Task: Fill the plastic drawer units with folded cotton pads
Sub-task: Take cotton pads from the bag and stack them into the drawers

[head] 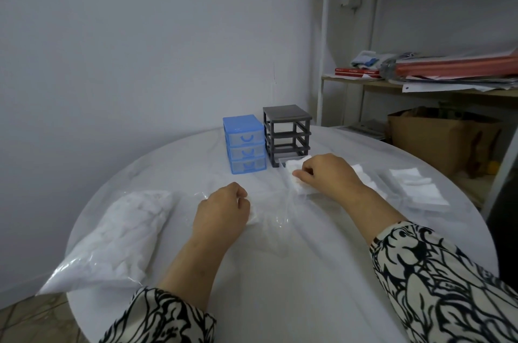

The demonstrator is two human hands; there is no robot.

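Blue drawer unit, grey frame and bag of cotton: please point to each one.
blue drawer unit point(244, 143), head view, middle drawer front
grey frame point(286, 113), head view, top panel
bag of cotton point(123, 230), head view, middle of bag

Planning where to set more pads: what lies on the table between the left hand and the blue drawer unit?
In the head view, only crinkled clear plastic film lies between the left hand and the blue drawer unit.

The left hand's grip point(224, 206) hides most of the cotton pad point(253, 216) under it; beyond the right grip point(322, 171), the clear drawer point(283, 161) is mostly covered.
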